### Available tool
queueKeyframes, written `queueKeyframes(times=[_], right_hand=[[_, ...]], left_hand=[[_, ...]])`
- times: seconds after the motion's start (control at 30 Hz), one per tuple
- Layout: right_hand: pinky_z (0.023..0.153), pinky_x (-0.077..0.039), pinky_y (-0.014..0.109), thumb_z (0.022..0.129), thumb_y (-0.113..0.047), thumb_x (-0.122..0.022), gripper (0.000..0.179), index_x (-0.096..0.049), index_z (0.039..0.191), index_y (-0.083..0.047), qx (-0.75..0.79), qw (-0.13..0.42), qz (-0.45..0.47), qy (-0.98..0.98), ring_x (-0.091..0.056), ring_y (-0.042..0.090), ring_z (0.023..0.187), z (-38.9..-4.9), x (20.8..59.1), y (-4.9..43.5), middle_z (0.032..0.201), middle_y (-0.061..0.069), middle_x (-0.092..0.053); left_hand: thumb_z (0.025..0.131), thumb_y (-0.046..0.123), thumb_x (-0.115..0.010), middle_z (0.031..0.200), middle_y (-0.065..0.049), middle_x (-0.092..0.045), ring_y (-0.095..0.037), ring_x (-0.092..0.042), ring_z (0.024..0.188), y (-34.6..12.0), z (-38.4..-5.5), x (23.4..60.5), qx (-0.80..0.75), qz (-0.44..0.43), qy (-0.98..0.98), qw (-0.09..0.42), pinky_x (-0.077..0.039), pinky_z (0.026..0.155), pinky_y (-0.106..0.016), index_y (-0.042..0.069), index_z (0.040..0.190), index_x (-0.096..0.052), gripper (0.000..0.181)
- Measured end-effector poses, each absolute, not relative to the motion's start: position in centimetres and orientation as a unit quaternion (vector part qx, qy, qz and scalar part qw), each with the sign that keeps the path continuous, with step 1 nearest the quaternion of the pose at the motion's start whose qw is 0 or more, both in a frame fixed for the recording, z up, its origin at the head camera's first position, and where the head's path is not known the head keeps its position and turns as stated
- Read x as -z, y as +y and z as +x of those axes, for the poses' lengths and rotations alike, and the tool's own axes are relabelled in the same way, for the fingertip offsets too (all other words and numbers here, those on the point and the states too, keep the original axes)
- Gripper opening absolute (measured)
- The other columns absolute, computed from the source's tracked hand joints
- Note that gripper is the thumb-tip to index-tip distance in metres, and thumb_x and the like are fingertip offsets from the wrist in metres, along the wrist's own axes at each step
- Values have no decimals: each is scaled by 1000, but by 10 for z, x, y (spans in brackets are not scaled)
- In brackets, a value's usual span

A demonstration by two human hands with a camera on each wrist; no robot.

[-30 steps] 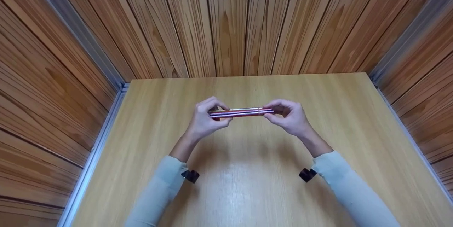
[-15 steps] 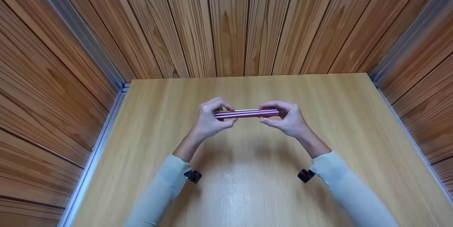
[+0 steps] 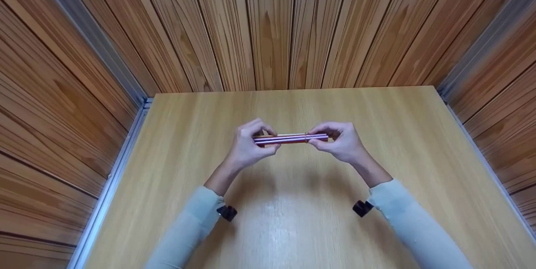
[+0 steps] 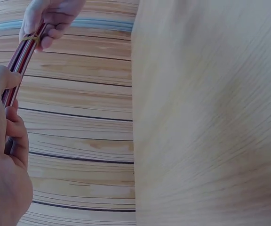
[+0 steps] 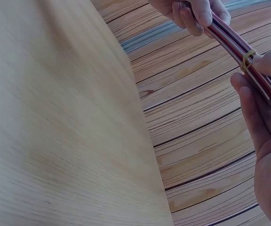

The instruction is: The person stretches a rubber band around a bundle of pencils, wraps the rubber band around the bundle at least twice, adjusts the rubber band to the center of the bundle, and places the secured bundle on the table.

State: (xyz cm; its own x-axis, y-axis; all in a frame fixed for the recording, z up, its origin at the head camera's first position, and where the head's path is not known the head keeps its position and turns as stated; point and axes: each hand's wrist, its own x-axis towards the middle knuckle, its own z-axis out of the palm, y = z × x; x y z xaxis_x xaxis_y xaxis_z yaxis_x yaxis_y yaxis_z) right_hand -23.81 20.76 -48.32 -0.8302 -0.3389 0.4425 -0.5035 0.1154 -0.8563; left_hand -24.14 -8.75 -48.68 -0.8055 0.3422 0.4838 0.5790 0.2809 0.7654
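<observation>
Both hands hold a slim bundle of red and dark striped pencils [image 3: 292,138] level above the table. In the head view, my left hand [image 3: 250,144] grips its left end between thumb and fingers. At the other end, my right hand [image 3: 341,141] pinches the bundle close to a yellowish rubber band [image 5: 246,59] wrapped around it. The right wrist view shows the right thumb [image 5: 267,63] right beside the band, with fingers under the pencils. Part of the bundle's left end is hidden inside the left hand.
A light wooden table [image 3: 289,218] lies below the hands. Wood-plank walls [image 3: 272,30] rise behind it and at both sides, with metal rails [image 3: 111,193] along the edges. Small black devices [image 3: 227,213] sit at both wrists.
The bundle and left hand have shifted slightly right, and the bundle sits a little nearer the person. The right fingers spread apart around the bundle, then came together again at the band.
</observation>
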Motion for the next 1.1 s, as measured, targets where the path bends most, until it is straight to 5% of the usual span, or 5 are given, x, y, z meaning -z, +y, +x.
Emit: queueKeyframes(times=[0.2,0.43,0.8,0.9,1.1], right_hand=[[73,-63,19,90,12,-85,23,-82,113,10,-607,44,296,-737,-76,4,84,-237,484,203,103,-14,-82],[78,-61,14,87,18,-83,27,-79,113,10,-598,82,289,-742,-74,0,90,-238,483,209,104,-16,-81],[72,-62,16,87,19,-83,25,-80,110,10,-601,74,302,-736,-76,3,86,-231,477,201,103,-15,-81],[71,-63,17,86,19,-84,26,-81,111,10,-601,66,304,-736,-76,3,84,-230,476,199,102,-8,-83],[75,-66,21,88,15,-86,26,-81,113,11,-595,38,309,-741,-79,3,86,-230,475,195,102,27,-82]], left_hand=[[90,8,-93,101,-14,-77,-17,-67,88,-86,-243,488,531,-307,-784,94,-56,77,-20,4,107,-80,22],[86,2,-93,99,-14,-77,-11,-62,81,-92,-242,488,551,-276,-778,124,-50,71,-20,3,103,-80,21],[88,5,-94,99,-14,-75,-13,-64,83,-87,-234,481,537,-289,-783,118,-53,73,-20,3,104,-79,22],[88,3,-93,99,-14,-75,-15,-64,83,-85,-231,481,540,-292,-780,117,-53,72,-21,3,104,-79,22],[90,4,-92,99,-15,-74,-21,-67,84,-81,-231,480,533,-312,-779,107,-56,74,-22,1,105,-78,21]])
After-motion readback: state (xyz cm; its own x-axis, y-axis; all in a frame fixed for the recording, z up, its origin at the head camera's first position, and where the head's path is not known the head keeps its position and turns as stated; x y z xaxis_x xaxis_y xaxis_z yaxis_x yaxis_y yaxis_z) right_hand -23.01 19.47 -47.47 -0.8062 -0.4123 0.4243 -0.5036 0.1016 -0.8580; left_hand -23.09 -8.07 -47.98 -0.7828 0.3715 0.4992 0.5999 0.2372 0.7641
